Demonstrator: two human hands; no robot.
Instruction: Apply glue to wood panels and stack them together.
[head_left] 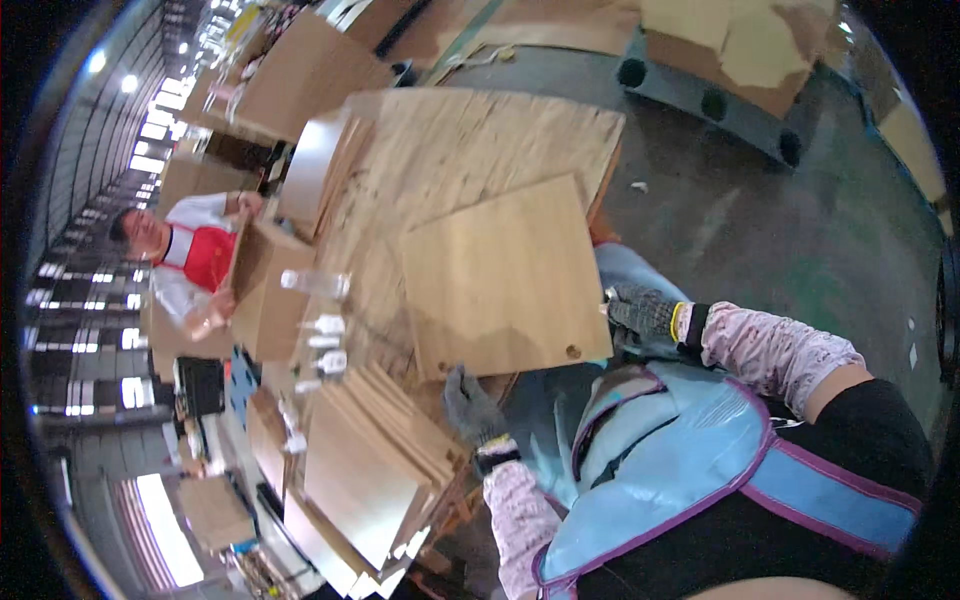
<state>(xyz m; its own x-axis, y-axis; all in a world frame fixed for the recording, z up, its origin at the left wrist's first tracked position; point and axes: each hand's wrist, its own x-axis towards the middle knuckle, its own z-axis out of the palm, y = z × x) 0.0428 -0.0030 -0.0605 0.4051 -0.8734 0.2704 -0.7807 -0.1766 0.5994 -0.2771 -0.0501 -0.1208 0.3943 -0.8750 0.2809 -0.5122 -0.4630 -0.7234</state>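
Observation:
A square, light wood-grain panel (505, 280) lies on the worktable and juts past its near edge toward me. Two round holes sit along its near edge, one by each corner. My left hand (472, 408), in a grey knit glove, touches the near-left corner beside a hole, its fingers stretched toward the edge. At the panel's right edge is my right hand (643, 312), gloved too, with its fingers curled. A small pale thing shows at its fingertips, too small to name.
Left of me stands a stack of boards (375, 470). A clear bottle (315, 283) and several small white bottles (325, 342) are near the wooden worktable's (470, 130) left side. Across it, a co-worker in a red apron (208, 262) handles a cardboard box (268, 290). A low cart (710, 105) carries cardboard at the far right.

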